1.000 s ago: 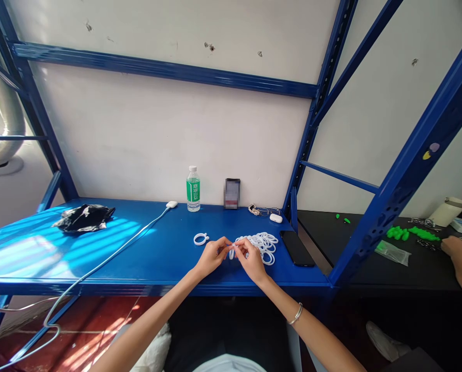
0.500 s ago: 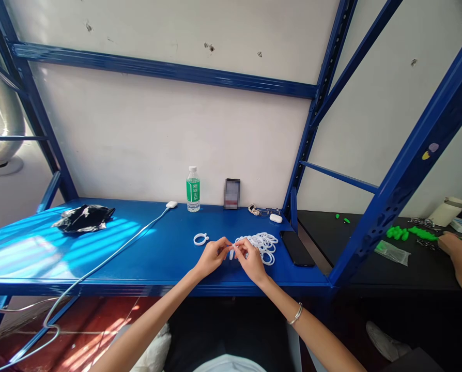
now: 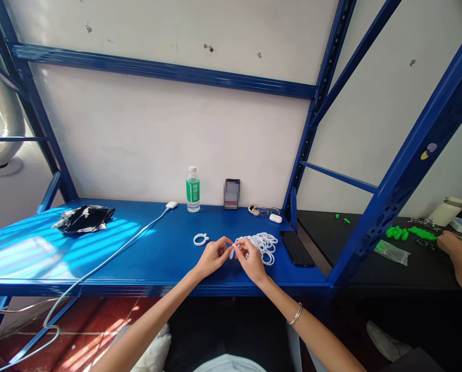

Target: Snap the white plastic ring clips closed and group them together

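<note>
left hand (image 3: 214, 254) and right hand (image 3: 251, 260) are pinching a white ring (image 3: 231, 254), showing just below the grip; a bottle (image 3: 193, 191) is standing behind.

Striped sunlight glare on blue tabletop (image 3: 149, 258), lower right dim

L hand (image 3: 211, 257) & R hand (image 3: 252, 262) pinch wht loop (image 3: 231, 253) nr wht rings (image 3: 268, 243).

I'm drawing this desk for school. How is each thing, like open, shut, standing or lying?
left hand: pinching a white piece
right hand: pinching it too
white loops: heaped
lone white ring: lying flat
bottle: upright, capped
black phone: flat, screen dark
small white case: looks shut
black packet: crumpled
</note>
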A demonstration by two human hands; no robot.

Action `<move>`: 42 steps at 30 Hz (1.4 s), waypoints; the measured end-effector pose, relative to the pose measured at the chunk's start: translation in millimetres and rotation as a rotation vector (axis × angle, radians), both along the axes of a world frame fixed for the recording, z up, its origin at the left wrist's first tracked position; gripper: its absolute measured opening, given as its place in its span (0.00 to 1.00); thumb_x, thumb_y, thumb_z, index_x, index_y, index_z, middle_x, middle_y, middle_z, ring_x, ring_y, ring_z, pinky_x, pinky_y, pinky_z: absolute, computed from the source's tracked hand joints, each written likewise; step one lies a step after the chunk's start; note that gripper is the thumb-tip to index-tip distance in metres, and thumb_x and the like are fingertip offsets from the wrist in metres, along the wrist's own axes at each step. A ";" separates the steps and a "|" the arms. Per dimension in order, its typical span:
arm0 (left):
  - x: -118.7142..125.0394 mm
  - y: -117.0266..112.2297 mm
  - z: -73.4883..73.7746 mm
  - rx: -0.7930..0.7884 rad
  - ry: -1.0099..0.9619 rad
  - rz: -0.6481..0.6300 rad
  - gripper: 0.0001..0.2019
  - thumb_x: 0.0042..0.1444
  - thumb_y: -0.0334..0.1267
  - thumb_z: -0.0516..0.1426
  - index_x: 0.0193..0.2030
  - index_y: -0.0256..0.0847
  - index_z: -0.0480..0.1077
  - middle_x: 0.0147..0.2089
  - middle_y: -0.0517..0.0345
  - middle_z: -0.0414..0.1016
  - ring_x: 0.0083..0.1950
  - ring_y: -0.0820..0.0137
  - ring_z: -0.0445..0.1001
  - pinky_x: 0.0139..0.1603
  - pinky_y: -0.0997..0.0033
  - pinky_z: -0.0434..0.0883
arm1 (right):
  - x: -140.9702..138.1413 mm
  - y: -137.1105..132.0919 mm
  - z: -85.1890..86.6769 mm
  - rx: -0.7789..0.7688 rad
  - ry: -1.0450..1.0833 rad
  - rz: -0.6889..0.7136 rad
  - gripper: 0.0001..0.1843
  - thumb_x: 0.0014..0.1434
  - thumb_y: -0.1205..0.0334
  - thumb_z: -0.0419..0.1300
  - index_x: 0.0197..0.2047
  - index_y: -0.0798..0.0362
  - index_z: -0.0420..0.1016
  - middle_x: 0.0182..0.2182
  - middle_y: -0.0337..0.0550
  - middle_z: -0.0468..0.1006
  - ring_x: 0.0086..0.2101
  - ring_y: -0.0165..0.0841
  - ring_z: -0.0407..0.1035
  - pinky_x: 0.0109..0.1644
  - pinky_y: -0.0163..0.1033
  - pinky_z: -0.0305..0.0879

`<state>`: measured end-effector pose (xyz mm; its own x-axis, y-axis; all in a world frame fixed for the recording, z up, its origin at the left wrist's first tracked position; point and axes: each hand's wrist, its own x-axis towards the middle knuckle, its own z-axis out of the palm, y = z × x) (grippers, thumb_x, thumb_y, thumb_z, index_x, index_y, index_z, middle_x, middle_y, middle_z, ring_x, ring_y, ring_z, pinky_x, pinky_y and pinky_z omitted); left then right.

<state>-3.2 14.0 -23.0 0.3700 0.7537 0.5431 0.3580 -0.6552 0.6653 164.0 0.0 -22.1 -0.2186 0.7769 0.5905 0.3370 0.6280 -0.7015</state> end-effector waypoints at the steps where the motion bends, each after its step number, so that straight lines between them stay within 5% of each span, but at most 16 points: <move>1: 0.0 0.1 -0.1 0.002 0.000 -0.001 0.13 0.64 0.44 0.49 0.41 0.37 0.67 0.20 0.66 0.61 0.21 0.76 0.59 0.24 0.77 0.55 | 0.0 0.0 -0.1 -0.001 0.002 0.002 0.08 0.65 0.56 0.53 0.40 0.52 0.67 0.23 0.37 0.73 0.24 0.31 0.70 0.29 0.34 0.63; 34: -0.1 0.1 0.7 0.002 0.003 -0.011 0.10 0.62 0.42 0.50 0.40 0.37 0.66 0.20 0.66 0.59 0.21 0.76 0.59 0.24 0.77 0.56 | -0.3 0.2 -0.8 0.015 -0.015 0.004 0.08 0.64 0.58 0.52 0.40 0.52 0.67 0.22 0.37 0.72 0.23 0.32 0.69 0.28 0.34 0.63; 42: 2.2 -2.7 3.3 -0.092 0.068 -0.090 0.19 0.61 0.47 0.52 0.53 0.37 0.61 0.23 0.64 0.66 0.22 0.74 0.62 0.24 0.77 0.57 | -1.3 -2.1 0.7 0.014 0.066 0.004 0.09 0.65 0.56 0.52 0.40 0.52 0.66 0.23 0.37 0.73 0.24 0.31 0.71 0.32 0.35 0.66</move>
